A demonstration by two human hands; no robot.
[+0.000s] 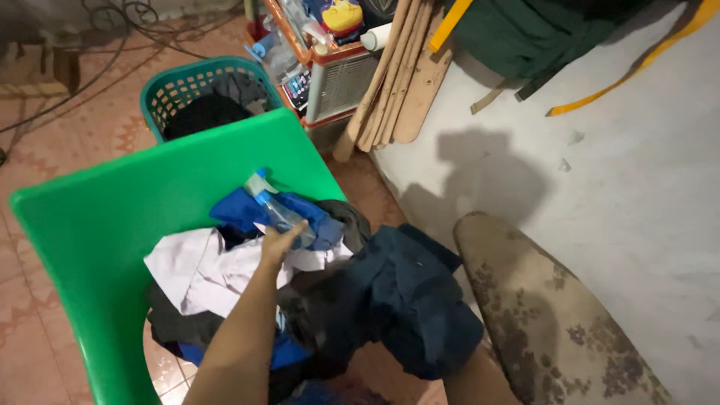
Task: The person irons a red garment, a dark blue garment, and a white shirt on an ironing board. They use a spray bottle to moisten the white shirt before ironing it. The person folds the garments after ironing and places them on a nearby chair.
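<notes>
Left hand (281,241) closes around a clear spray bottle (271,204) atop the clothes heap (225,277) on the green chair (97,225); right hand's hidden, grip unreadable.

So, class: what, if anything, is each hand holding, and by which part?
The left hand grips the clear spray bottle by its lower body. The right hand is hidden under the dark garment, so its hold cannot be told.

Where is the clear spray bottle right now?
In the head view, left of centre, the clear spray bottle lies on the heap of clothes on the green plastic chair, with the left hand on its lower end, against a blue garment.
</notes>
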